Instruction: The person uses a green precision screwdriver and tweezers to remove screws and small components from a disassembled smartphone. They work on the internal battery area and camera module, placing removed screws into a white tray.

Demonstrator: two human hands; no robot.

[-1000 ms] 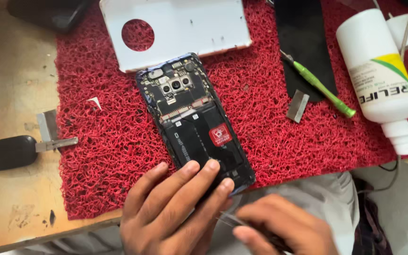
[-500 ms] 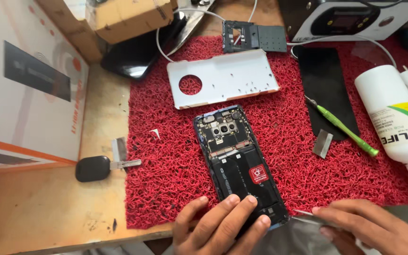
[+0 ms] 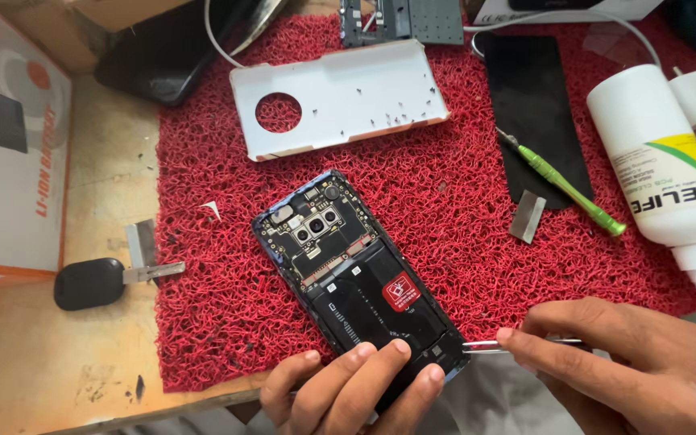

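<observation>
Red looped mat [image 3: 227, 306] is carrying an opened phone [image 3: 360, 278], fragile inside, best held by its edges. Left hand [image 3: 356, 387] is pressing spread fingers on its lower end; right hand [image 3: 630, 362] is pinching tweezers [image 3: 517, 345] at the bottom edge.

Red looped-fibre mat [image 3: 203, 322] w/ white plastic back cover, round hole [image 3: 340, 101], tiny screws on it; green-handled screwdriver [image 3: 565, 187] nr white squeeze bottle [image 3: 658, 165]; black-handled scraper [image 3: 90, 282] on wood bench.

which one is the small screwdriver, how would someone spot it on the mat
Start at the red looped mat covering the bench, then go to its right side, where a flat black rectangular sheet lies beside a white plastic bottle. The green-handled slim screwdriver lies slantwise across that sheet's lower edge; it is the only bright green thing there.
</observation>
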